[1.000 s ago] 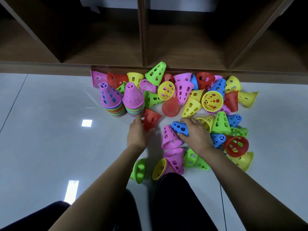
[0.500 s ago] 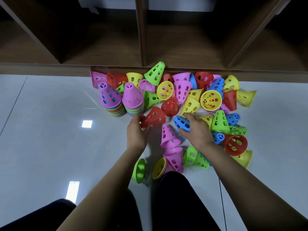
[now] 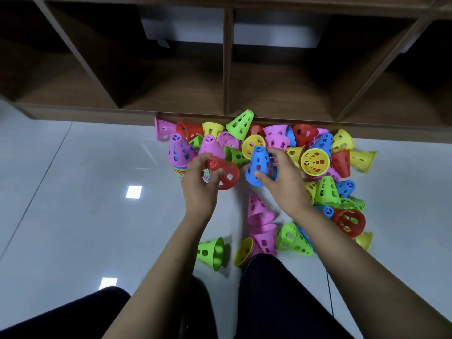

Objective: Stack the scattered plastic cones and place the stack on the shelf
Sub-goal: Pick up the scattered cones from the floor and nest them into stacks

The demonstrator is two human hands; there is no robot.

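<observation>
Gripping a perforated red plastic cone [image 3: 223,173], the left hand [image 3: 198,184] holds it above the floor; the right hand [image 3: 281,178] grasps a perforated blue plastic cone [image 3: 260,165] beside it, near two stacks [image 3: 182,155], before the brown wooden shelf [image 3: 227,77].

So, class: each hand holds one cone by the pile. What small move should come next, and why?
Probably lower the red cone onto the nearer pink-topped stack: the left hand grips it, tipped sideways, right beside that stack. The right hand holds a blue cone upright, ready to follow.
</observation>
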